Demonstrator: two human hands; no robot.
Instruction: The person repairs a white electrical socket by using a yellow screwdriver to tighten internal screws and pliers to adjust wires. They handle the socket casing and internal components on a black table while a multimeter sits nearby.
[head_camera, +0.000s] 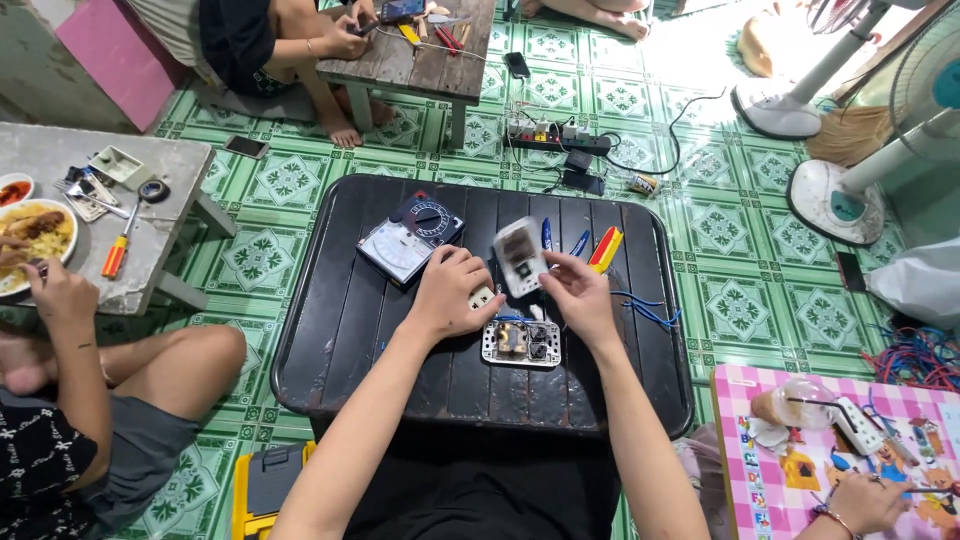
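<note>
Right hand (580, 295) pinches white cover (520, 257), lifted above socket frame (521, 343). Left hand (450, 290) curled over small white part (482, 297). Best keep cover level, grip steady.

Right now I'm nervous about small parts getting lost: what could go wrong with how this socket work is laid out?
The white cover plate is pinched only by the right hand in mid-air; it might slip. The left hand presses a small white piece near the open socket frame, which could get knocked. Loose blue wires trail toward the dark table's edge and may snag.
</note>
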